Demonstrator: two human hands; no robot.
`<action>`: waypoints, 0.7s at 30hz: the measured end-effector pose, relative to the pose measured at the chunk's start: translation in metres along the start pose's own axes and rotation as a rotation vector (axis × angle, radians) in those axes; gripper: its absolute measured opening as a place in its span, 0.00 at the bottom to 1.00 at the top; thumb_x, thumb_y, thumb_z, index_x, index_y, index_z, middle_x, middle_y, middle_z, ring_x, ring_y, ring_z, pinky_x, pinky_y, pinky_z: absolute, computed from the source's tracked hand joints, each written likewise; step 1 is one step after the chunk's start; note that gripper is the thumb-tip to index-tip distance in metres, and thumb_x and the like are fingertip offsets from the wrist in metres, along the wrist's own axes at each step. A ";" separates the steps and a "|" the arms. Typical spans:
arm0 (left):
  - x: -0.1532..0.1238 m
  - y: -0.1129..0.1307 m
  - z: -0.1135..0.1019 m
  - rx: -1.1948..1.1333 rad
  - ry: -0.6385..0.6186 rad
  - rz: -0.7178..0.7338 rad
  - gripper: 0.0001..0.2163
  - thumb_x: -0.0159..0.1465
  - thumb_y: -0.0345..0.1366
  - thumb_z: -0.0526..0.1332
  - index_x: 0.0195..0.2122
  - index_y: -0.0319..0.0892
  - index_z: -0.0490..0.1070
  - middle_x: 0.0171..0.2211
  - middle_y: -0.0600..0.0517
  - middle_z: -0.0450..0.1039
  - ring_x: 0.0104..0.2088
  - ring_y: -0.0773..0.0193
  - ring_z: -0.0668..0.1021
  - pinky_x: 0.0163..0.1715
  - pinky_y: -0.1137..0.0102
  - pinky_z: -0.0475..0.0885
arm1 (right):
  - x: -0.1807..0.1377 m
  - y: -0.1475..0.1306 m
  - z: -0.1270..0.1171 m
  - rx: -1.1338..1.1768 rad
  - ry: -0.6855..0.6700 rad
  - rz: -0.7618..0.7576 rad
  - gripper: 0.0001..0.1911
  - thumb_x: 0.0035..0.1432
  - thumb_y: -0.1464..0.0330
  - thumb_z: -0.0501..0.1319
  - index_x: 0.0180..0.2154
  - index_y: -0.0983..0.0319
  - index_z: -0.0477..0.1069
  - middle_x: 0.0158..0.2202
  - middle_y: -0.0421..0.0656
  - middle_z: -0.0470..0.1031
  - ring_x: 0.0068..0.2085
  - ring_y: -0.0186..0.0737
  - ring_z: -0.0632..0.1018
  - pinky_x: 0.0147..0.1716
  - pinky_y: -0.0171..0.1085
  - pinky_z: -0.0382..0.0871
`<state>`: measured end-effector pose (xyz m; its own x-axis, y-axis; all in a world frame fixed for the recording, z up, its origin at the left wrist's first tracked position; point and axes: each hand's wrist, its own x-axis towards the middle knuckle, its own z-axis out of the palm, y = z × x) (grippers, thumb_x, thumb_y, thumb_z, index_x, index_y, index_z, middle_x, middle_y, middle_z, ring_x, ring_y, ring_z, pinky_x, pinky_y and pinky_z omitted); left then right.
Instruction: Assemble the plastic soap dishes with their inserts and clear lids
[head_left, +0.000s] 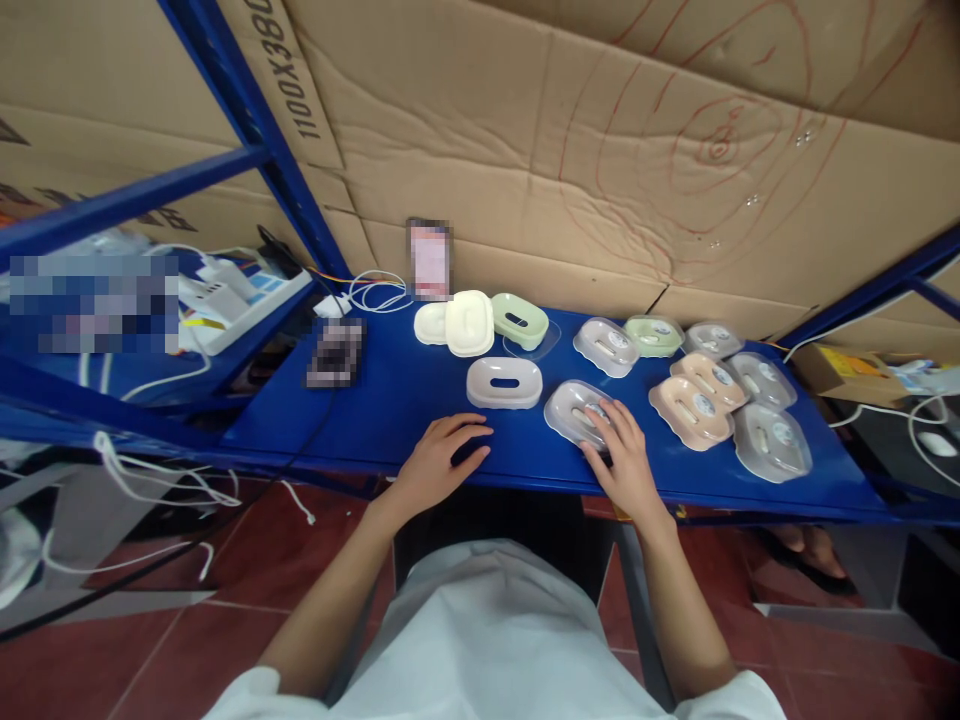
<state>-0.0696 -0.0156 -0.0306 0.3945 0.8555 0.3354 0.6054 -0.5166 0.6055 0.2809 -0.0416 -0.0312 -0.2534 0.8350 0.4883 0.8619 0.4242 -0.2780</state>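
A grey soap dish [568, 410] under a clear lid lies near the table's front edge. My right hand [624, 450] rests at its right end, fingers spread over the lid and thumb by the near side. My left hand [442, 458] is open above the table, thumb and fingers apart, holding nothing. Just beyond it sits a pale grey slotted dish [525, 384], with no lid visible on it. Behind are a green slotted dish [514, 312], a clear lid [550, 345] partly under it, and cream pieces [474, 335].
Several lidded dishes in grey, green and peach [694, 425] stand to the right on the blue table [397, 380]. A blurred phone [430, 260] leans against the cardboard wall [465, 130]. Another blurred device [336, 352] and cables [379, 290] are at left. Blue shelf posts flank the table.
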 end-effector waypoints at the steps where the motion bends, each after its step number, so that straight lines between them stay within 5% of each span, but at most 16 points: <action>1: 0.000 0.000 0.000 0.001 0.002 0.001 0.14 0.76 0.46 0.58 0.56 0.51 0.78 0.60 0.48 0.78 0.61 0.53 0.78 0.64 0.52 0.72 | 0.000 0.000 0.000 0.003 -0.001 0.001 0.28 0.76 0.59 0.57 0.73 0.50 0.61 0.73 0.49 0.65 0.76 0.58 0.61 0.71 0.63 0.61; 9: -0.001 0.002 -0.001 0.000 -0.005 0.008 0.13 0.76 0.45 0.58 0.57 0.51 0.77 0.61 0.48 0.77 0.61 0.54 0.78 0.64 0.53 0.72 | 0.001 -0.002 -0.001 -0.001 0.006 0.004 0.28 0.76 0.60 0.58 0.72 0.50 0.62 0.73 0.48 0.64 0.76 0.58 0.61 0.71 0.62 0.62; 17: 0.024 -0.006 -0.009 0.196 0.080 0.089 0.22 0.76 0.43 0.58 0.70 0.51 0.66 0.75 0.43 0.59 0.74 0.44 0.64 0.71 0.45 0.64 | 0.001 0.003 -0.002 -0.050 -0.012 0.036 0.27 0.77 0.60 0.55 0.73 0.49 0.61 0.75 0.48 0.62 0.77 0.58 0.59 0.71 0.64 0.59; 21: 0.047 -0.018 -0.011 0.258 0.021 0.138 0.20 0.76 0.42 0.57 0.67 0.50 0.71 0.68 0.43 0.71 0.70 0.44 0.70 0.68 0.44 0.66 | 0.018 0.009 -0.010 -0.172 0.014 0.092 0.26 0.77 0.63 0.53 0.72 0.50 0.63 0.77 0.51 0.57 0.77 0.63 0.56 0.70 0.71 0.54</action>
<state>-0.0696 0.0337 -0.0175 0.4724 0.7757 0.4184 0.7037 -0.6178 0.3509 0.2883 -0.0263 -0.0169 -0.1652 0.8620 0.4793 0.9438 0.2792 -0.1768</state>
